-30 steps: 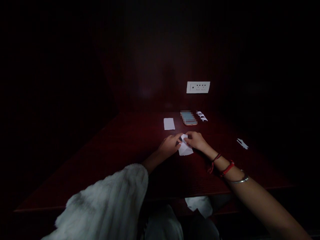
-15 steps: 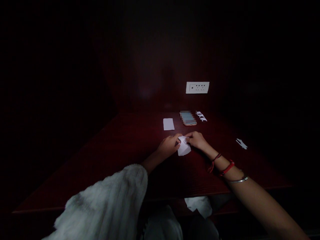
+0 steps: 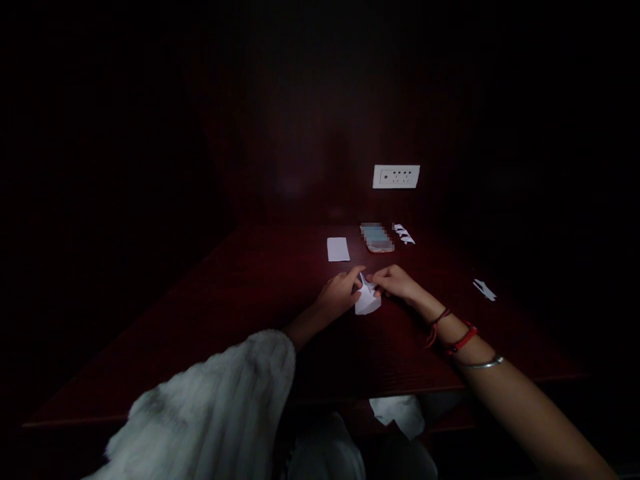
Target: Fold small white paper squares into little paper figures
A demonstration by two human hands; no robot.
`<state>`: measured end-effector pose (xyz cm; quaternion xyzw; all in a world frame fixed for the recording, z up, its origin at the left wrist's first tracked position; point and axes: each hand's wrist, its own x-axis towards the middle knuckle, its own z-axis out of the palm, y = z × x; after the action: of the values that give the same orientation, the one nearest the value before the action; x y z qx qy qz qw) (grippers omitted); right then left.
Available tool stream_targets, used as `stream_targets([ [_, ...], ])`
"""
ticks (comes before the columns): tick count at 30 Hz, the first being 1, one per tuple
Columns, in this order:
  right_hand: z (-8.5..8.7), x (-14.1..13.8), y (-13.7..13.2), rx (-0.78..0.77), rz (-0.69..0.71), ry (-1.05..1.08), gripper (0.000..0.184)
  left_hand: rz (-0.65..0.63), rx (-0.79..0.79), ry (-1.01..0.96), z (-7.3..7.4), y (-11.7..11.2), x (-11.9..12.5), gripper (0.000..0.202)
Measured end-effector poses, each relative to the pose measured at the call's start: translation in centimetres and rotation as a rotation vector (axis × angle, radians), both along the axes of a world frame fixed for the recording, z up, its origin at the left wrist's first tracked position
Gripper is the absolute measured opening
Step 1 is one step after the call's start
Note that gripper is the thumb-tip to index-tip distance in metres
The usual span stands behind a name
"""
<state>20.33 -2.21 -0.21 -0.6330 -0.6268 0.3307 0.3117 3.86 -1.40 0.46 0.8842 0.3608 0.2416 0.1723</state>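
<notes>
A small piece of white paper (image 3: 367, 303) lies between my hands over the dark red table (image 3: 240, 300), with its upper part folded inward and a pointed flap standing up. My left hand (image 3: 341, 292) grips the left edge, thumb on the paper and index finger stretched along the top. From the right, my right hand (image 3: 394, 281) pinches the upper right side, its fingers closed on the folded flap. Part of the fold is hidden by the fingers. Behind them a flat white paper rectangle (image 3: 339, 249) rests on the table.
A phone (image 3: 377, 238) with a blurred screen lies at the back. Beside it are folded white paper pieces (image 3: 404, 234). Paper strips (image 3: 485, 290) lie at the right. A wall socket (image 3: 397, 177) is above the table. Crumpled white paper (image 3: 399, 412) shows below the front edge.
The paper's upper part has been drawn in further, and a pointed flap now stands between the hands. My right hand and wrist have shifted slightly. The left hand stays nearly in place.
</notes>
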Motion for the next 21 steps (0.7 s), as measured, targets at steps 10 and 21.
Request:
stream_targets([
  [10,0.05,-0.32,-0.14,-0.002,-0.006,0.088,0.021,0.008,0.022,-0.006,-0.31,0.23,0.04,0.026],
  [21,-0.37,-0.77,-0.06,0.151,-0.052,-0.065,0.020,0.192,-0.088,-0.034,-0.72,0.31,0.22,0.021],
])
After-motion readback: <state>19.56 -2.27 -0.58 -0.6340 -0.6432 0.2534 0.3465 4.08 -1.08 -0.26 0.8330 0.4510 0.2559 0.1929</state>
